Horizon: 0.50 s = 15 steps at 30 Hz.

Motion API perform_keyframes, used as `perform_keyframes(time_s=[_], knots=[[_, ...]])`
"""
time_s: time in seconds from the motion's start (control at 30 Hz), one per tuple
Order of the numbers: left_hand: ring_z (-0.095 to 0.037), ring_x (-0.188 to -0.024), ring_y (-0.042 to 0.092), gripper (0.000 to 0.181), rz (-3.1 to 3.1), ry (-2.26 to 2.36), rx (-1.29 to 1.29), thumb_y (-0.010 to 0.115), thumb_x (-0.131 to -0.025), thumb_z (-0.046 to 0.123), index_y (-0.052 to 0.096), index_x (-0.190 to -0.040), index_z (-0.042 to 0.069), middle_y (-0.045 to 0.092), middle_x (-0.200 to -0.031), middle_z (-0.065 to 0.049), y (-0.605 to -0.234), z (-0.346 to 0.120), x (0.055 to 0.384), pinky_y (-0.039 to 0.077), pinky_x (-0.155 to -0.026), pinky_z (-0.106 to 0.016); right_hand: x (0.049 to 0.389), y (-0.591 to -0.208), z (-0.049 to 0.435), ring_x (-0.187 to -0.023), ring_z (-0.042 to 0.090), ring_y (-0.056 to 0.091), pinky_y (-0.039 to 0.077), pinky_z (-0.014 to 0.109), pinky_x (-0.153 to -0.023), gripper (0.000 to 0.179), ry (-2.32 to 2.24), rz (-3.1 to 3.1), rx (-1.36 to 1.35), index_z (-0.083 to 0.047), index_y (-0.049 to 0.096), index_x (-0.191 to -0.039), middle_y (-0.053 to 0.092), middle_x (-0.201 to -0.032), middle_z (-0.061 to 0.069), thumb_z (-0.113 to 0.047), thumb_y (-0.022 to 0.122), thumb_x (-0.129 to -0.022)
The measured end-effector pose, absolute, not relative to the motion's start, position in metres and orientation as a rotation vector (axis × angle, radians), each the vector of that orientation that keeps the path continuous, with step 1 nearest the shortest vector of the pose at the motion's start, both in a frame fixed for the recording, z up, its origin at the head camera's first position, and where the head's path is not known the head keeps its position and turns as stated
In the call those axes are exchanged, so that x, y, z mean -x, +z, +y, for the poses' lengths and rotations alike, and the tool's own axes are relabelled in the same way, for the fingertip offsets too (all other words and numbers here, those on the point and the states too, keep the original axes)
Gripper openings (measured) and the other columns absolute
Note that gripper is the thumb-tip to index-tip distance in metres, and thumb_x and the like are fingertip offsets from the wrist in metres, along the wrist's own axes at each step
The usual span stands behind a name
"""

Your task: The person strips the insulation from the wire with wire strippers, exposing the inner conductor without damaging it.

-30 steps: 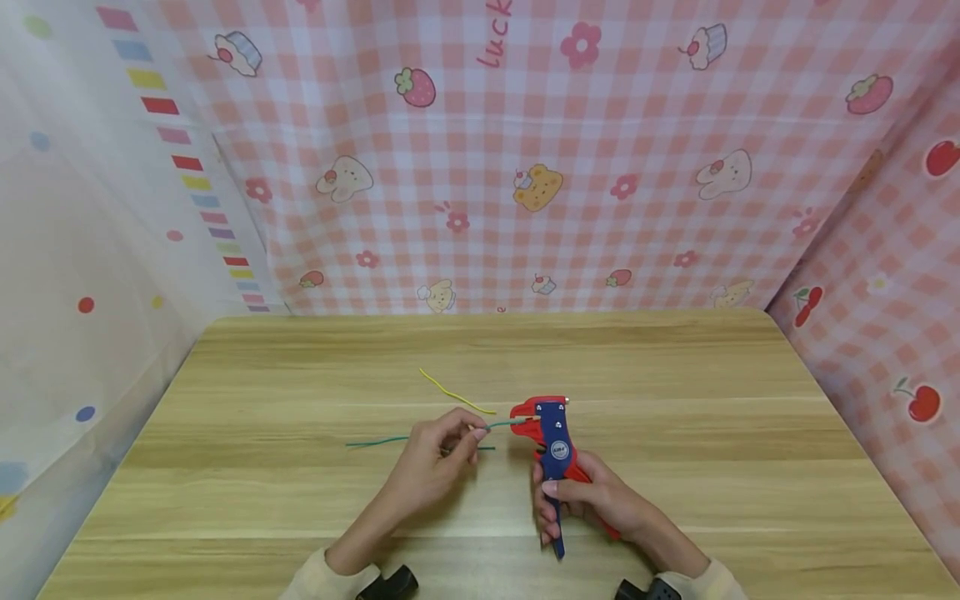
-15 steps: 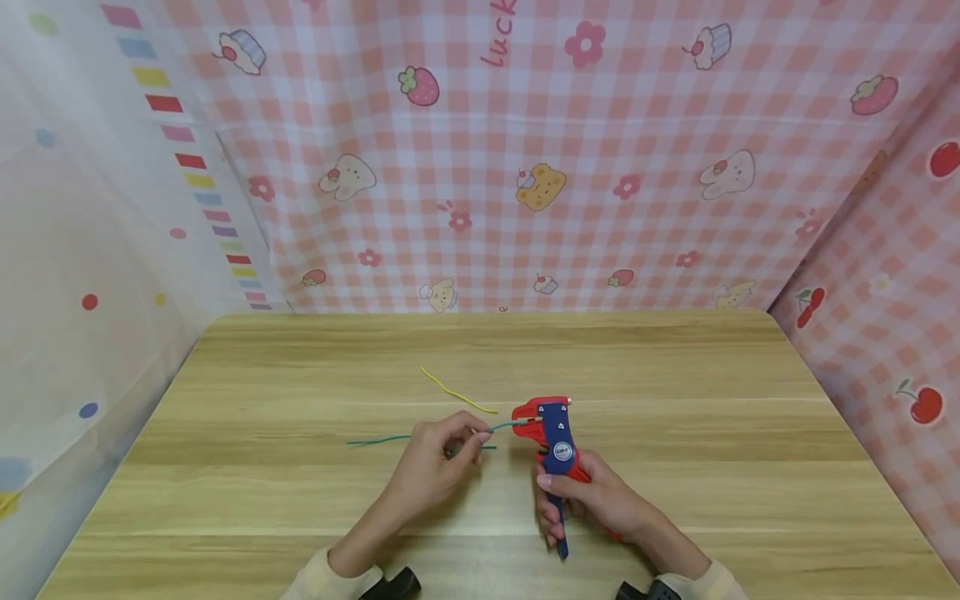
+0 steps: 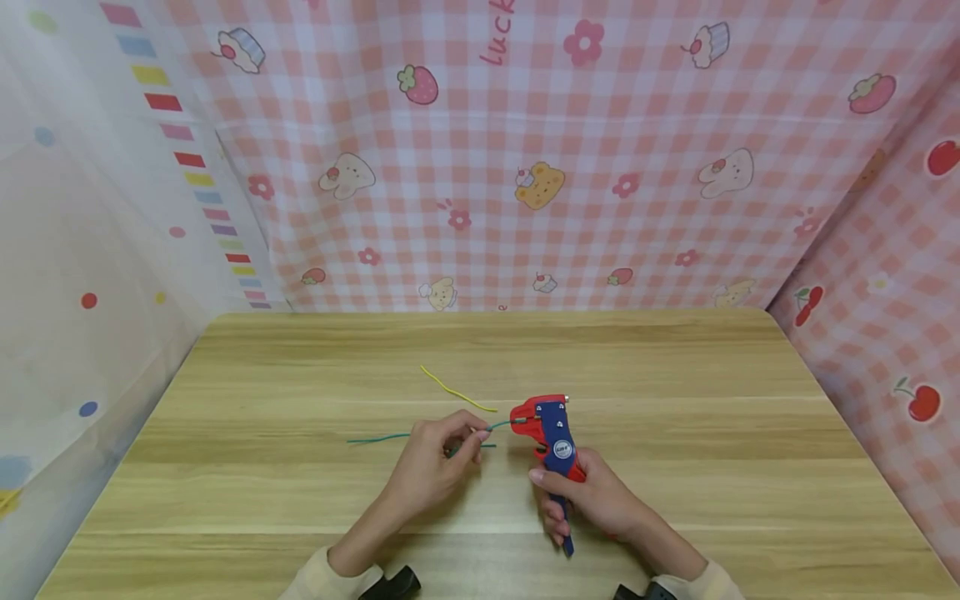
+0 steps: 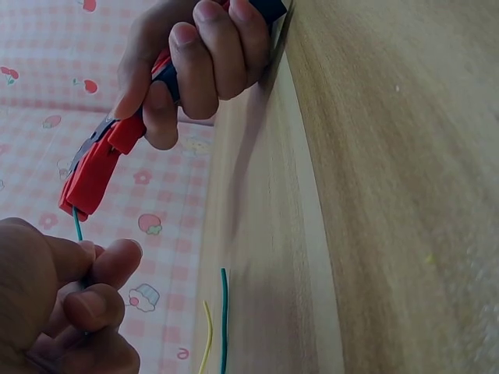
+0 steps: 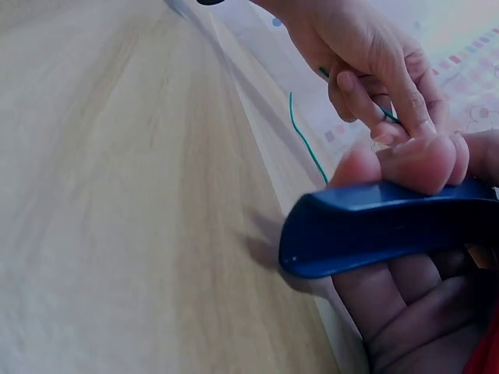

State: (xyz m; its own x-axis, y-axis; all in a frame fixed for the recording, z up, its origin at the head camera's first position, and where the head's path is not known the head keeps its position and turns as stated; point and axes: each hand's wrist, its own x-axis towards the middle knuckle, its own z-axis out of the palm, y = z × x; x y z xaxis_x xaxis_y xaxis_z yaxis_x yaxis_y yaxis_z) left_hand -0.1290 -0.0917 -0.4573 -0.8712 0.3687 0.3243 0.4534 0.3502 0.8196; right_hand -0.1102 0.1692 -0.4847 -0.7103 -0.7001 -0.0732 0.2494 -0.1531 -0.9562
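Observation:
My left hand (image 3: 441, 460) pinches a green wire (image 3: 500, 424) between thumb and fingertips, a short way from its end. That end runs into the red jaws of a blue-and-red wire stripper (image 3: 556, 435), which close around it. My right hand (image 3: 592, 498) grips the stripper's handles, with its head up and turned left. In the right wrist view the blue handle (image 5: 374, 230) lies across the curled fingers. A second green wire (image 4: 224, 319) lies on the table under my left hand, partly hidden by it in the head view.
A short yellow wire (image 3: 457, 392) lies on the wooden table (image 3: 675, 375), just beyond my left hand. Pink checked cloth (image 3: 480, 167) hangs behind the table's far edge, and more cloth hangs at both sides. Black straps with cameras (image 3: 392, 583) sit at the wrists.
The right hand has squeezed the handles together, and the gap in the stripper's jaws has narrowed onto the green wire. The left hand stays nearly still.

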Motion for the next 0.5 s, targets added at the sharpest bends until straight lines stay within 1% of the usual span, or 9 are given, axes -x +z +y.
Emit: perform_keyframes(time_s=[0.1,0.27,0.4,0.5], knots=[[-0.022,-0.060,0.067,0.008,-2.510,-1.566,0.763,0.065,-0.100,0.006,0.072,-0.103,0.004,0.070,-0.069,-0.009,-0.4576,-0.0911,0.1293,0.045,-0.056,-0.018,0.1090,-0.4839,0.1683,-0.055,0.013,0.058,0.058,0.032,-0.057,0.025,-1.919,1.508,0.494,0.004,0.046,-0.115,0.057,-0.068,-0.001,-0.020,0.053,-0.108],[-0.023,-0.060,0.067,0.008,-2.497,-1.585,0.750,0.065,-0.100,0.008,0.072,-0.103,0.004,0.070,-0.069,-0.009,-0.4584,-0.0905,0.1290,0.047,-0.058,-0.019,0.1079,-0.4826,0.1662,-0.052,0.013,0.057,0.057,0.031,-0.055,0.023,-1.920,1.521,0.442,-0.001,0.048,-0.104,0.056,-0.065,-0.002,-0.022,0.056,-0.107],[-0.024,-0.062,0.069,0.009,-2.491,-1.612,0.741,0.065,-0.101,0.010,0.072,-0.103,0.004,0.071,-0.070,-0.010,-0.4590,-0.0901,0.1290,0.048,-0.059,-0.019,0.1068,-0.4807,0.1640,-0.049,0.013,0.055,0.055,0.031,-0.053,0.025,-1.926,1.533,0.365,-0.003,0.047,-0.099,0.054,-0.062,-0.003,-0.024,0.059,-0.106],[-0.022,-0.062,0.068,0.011,-2.497,-1.622,0.732,0.065,-0.101,0.010,0.072,-0.106,0.004,0.071,-0.070,-0.010,-0.4590,-0.0899,0.1295,0.047,-0.057,-0.018,0.1058,-0.4795,0.1618,-0.044,0.010,0.047,0.048,0.027,-0.046,0.029,-1.942,1.581,0.250,-0.006,0.045,-0.098,0.047,-0.057,-0.005,-0.029,0.061,-0.104]])
